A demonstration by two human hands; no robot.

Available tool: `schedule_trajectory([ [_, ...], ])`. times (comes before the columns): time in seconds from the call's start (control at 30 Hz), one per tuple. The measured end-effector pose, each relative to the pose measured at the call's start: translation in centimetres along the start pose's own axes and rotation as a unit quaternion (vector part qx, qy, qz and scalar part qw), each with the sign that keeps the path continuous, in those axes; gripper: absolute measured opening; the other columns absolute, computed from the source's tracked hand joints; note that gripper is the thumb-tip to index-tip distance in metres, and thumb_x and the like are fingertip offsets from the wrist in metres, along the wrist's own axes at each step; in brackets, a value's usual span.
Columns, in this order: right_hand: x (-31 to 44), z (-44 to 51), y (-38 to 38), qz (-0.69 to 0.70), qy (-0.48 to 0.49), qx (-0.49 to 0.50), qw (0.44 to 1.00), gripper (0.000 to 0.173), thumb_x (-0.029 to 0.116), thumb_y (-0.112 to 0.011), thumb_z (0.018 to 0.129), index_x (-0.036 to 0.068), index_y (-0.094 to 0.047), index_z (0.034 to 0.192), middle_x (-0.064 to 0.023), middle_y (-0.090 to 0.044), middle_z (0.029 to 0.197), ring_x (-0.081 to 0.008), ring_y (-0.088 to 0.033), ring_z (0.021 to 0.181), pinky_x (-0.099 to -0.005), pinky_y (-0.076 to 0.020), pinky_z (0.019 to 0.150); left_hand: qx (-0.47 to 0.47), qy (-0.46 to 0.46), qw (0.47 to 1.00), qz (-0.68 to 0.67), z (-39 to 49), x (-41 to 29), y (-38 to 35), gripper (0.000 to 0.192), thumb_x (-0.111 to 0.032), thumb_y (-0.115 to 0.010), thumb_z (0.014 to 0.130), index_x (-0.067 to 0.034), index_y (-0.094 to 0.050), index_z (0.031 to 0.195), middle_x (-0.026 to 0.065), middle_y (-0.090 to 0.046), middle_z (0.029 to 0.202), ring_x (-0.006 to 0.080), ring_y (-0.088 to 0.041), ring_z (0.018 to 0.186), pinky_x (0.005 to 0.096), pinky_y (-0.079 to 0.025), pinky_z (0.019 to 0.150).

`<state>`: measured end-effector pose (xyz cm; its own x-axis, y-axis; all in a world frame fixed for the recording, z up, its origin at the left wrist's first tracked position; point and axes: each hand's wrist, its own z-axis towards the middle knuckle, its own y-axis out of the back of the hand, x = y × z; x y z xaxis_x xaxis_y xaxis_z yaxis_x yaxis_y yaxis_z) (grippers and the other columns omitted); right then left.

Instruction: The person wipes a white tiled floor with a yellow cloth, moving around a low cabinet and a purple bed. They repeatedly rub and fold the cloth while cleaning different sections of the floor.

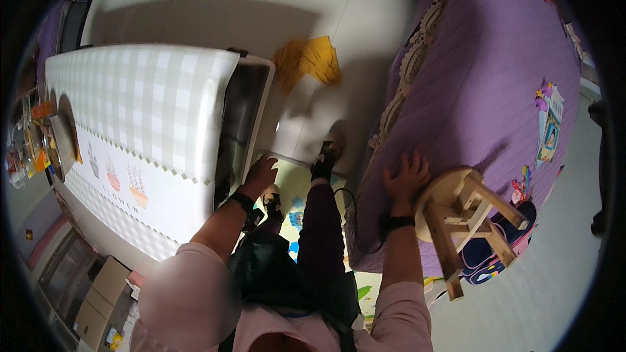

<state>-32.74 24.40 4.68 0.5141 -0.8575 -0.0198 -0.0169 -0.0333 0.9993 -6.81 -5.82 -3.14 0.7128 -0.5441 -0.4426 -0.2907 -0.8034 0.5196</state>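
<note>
My left hand (261, 172) hangs beside the near end of a table with a green-and-white checked cloth (161, 107), fingers apart and nothing in it. Over on the right, my right hand (408, 176) is spread on the purple quilted cover (459, 88) of a sofa or bed. Just beside that hand a wooden stool (447, 195) lies tipped on the cover, its legs pointing toward the lower right. I cannot tell whether the hand touches the stool's seat.
A crumpled yellow cloth (315, 61) lies on the pale tiled floor (234, 14) ahead. A patterned mat (293, 195) is underfoot. The cover also bears a book (551, 124), a small toy (521, 186) and a dark blue bag (481, 254). Cardboard boxes (100, 298) stand at lower left.
</note>
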Motion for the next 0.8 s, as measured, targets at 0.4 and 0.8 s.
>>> schedule_trajectory([
  [0.4, 0.5, 0.4, 1.4, 0.033, -0.017, 0.031, 0.999, 0.045, 0.042, -0.059, 0.081, 0.013, -0.059, 0.116, -0.0094, -0.043, 0.135, -0.0354, -0.041, 0.117, -0.0538, -0.0342, 0.093, -0.021, 0.031, 0.999, 0.006, 5.8, -5.9, 4.9, 0.033, -0.019, -0.053, 0.087, -0.002, -0.056, 0.115, 0.0192, -0.055, 0.117, 0.0364, -0.049, 0.113, 0.0429, -0.041, 0.095],
  [0.8, 2.0, 3.1, 6.5, 0.073, -0.064, 0.063, 0.993, 0.031, 0.023, -0.058, 0.083, 0.010, -0.061, 0.110, -0.0121, -0.053, 0.121, -0.0337, -0.045, 0.110, -0.0487, -0.0364, 0.089, -0.044, 0.109, 0.992, -0.039, 19.2, -9.5, 8.4, 0.027, -0.015, -0.058, 0.087, -0.003, -0.058, 0.111, 0.0186, -0.058, 0.109, 0.0366, -0.054, 0.105, 0.0462, -0.046, 0.086],
])
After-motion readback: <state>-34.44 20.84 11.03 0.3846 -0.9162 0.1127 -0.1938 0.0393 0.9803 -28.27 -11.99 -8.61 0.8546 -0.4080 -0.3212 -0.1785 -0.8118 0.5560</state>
